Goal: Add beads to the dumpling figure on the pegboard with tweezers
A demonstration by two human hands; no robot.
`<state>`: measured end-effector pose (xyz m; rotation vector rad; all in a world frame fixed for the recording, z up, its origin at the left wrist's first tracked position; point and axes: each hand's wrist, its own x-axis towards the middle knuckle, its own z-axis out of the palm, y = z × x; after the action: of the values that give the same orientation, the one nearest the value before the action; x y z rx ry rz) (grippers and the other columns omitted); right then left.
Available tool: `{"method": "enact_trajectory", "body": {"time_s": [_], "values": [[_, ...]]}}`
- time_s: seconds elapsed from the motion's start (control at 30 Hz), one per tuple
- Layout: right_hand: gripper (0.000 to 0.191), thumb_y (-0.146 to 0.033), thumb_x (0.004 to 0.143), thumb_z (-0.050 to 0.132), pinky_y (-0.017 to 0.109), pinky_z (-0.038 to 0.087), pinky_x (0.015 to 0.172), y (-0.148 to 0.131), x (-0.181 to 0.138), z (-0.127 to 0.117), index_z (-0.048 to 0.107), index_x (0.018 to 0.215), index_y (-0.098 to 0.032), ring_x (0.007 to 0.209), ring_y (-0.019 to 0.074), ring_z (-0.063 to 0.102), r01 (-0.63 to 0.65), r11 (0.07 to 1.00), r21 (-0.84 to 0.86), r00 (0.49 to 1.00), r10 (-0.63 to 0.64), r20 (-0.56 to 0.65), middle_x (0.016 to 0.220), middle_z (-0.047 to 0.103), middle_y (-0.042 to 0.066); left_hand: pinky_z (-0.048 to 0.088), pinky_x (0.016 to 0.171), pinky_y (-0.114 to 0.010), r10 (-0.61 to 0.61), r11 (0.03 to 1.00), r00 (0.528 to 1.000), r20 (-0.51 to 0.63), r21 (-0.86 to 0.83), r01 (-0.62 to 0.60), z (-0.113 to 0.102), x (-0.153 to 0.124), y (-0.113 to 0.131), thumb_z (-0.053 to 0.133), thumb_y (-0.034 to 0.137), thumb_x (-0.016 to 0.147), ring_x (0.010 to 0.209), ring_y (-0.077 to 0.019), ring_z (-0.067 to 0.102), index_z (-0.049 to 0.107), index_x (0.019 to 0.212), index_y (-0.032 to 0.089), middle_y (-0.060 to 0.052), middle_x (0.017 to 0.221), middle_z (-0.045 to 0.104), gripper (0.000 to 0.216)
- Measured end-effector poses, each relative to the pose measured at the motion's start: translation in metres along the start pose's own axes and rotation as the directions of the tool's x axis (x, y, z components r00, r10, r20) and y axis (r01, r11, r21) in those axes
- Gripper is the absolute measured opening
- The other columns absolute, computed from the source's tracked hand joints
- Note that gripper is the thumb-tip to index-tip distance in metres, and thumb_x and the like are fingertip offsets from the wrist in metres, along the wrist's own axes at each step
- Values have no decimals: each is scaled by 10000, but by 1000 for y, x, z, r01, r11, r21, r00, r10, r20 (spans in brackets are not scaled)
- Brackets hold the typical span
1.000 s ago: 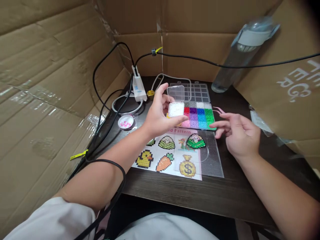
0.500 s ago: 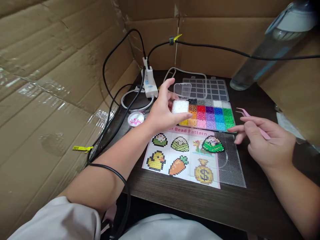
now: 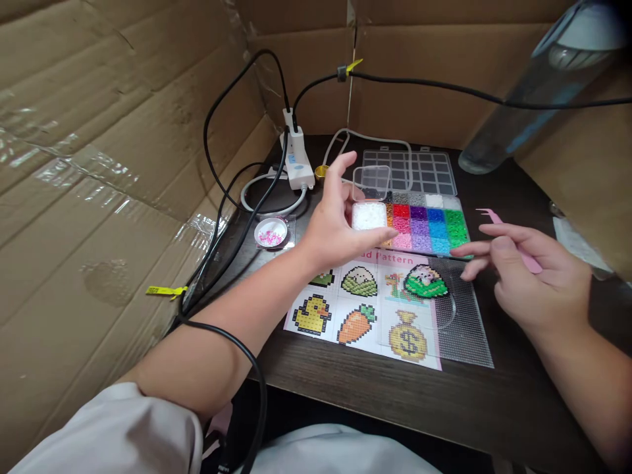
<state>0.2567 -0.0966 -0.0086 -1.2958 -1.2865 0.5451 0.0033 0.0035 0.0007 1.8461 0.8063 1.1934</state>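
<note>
Between the thumb and fingers of my left hand [image 3: 336, 220] is a small clear box of white beads [image 3: 369, 216], its lid [image 3: 371, 183] swung up behind. I hold it above the left part of a sorted bead case [image 3: 428, 227], covering some of its colours. My right hand [image 3: 538, 270] grips pink tweezers [image 3: 528, 260], tips pointing up and left, to the right of the case. Its index finger reaches to the case's front right corner. In front lies a printed bead pattern sheet [image 3: 358, 329], with a green and white bead piece [image 3: 425, 282] on a clear pegboard [image 3: 461, 329] over its right side.
A white dish with pink beads [image 3: 270, 233] sits at the left. Behind it are a power strip [image 3: 299, 161] and a looping black cable [image 3: 212, 131], which also crosses my left forearm. A clear bottle [image 3: 523, 112] leans at the back right. Cardboard walls [image 3: 123, 164] enclose the table.
My left hand has moved slightly right with the box of white beads, covering more of the bead case. My right hand keeps the tweezers in nearly the same place. The view has shifted a little.
</note>
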Motion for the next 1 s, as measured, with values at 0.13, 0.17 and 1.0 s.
{"method": "enact_trajectory", "body": {"time_s": [0.13, 0.17, 1.0], "values": [[243, -306, 910, 691, 325, 649, 649, -20, -12, 10, 705, 1138, -223, 629, 177, 759, -89, 983, 161, 991, 72, 110, 974, 792, 65, 509, 622, -310, -6, 1000, 999, 52, -22, 7, 13, -11, 11, 903, 512, 619, 816, -211, 650, 174, 1495, 418, -17, 949, 561, 1143], [287, -304, 915, 685, 342, 663, 686, -27, -17, 13, 685, 1195, -242, 686, 192, 775, -145, 968, 205, 978, 109, 176, 1034, 788, 74, 519, 629, -320, -16, 1000, 998, 60, -18, 17, 15, -13, 13, 910, 501, 612, 830, -216, 653, 184, 1498, 421, -20, 962, 568, 1148], [243, -353, 1002, 536, 488, 637, 878, -44, -30, 15, 687, 1176, -276, 862, 263, 786, -198, 890, 411, 980, 166, 113, 911, 806, 50, 563, 637, -371, -161, 986, 979, 124, -15, 164, 10, -25, 29, 921, 474, 607, 806, -228, 666, 152, 1500, 398, -12, 917, 571, 1181]]}}
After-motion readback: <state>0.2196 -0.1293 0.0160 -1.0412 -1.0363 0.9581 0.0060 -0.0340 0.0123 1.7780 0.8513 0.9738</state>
